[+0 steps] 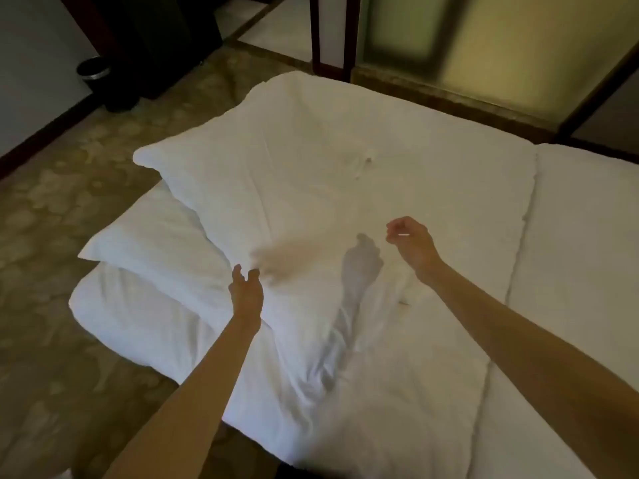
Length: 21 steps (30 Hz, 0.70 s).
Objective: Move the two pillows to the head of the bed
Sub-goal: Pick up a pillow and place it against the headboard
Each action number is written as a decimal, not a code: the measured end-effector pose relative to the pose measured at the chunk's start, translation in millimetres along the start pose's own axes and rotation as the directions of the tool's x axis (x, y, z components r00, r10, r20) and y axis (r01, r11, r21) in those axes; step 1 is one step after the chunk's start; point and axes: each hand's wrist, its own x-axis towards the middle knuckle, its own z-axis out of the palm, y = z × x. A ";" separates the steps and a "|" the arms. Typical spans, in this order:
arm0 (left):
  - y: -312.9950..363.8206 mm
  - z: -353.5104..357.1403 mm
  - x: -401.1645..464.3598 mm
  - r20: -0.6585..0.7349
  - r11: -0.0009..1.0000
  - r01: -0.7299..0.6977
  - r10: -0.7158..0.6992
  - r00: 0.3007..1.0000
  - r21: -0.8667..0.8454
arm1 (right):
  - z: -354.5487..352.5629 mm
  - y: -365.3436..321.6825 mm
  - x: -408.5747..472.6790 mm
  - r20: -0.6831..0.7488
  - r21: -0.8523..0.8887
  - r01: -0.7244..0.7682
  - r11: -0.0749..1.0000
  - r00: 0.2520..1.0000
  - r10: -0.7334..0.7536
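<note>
Two white pillows lie stacked at the left end of the bed. The upper pillow rests partly across the lower pillow, whose corner sticks out to the left. My left hand reaches to the near edge of the upper pillow, fingers apart and touching its fabric, gripping nothing. Above the white duvet, to the right of the pillows, hovers my right hand, fingers curled loosely with nothing in them. Its shadow falls on the duvet.
A white sheet-covered mattress extends to the right beyond the duvet. Patterned carpet lies on the left. A small dark bin stands by the wall at top left. A dark wooden post and frosted glass panels stand behind the bed.
</note>
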 end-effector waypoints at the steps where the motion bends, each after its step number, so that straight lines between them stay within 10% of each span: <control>1: 7.7 1.8 11.6 -0.020 1.000 -0.005 0.006 1.000 0.028 | 6.6 -3.4 13.6 0.002 -0.009 -0.010 1.000 1.000 0.010; 11: 28.4 4.9 103.7 0.043 0.995 0.042 -0.046 0.998 0.096 | 78.2 -17.0 103.2 -0.165 -0.386 -0.253 0.887 0.965 0.203; 16: 12.5 6.3 116.5 0.159 0.970 0.209 -0.188 0.969 -0.123 | 82.7 -5.8 130.8 0.042 -0.567 -0.289 0.771 0.925 0.377; 21: 13.5 35.3 110.0 -0.011 0.920 0.358 -0.365 0.931 -0.158 | 95.5 5.5 130.4 0.041 -0.584 -0.269 0.766 0.933 0.358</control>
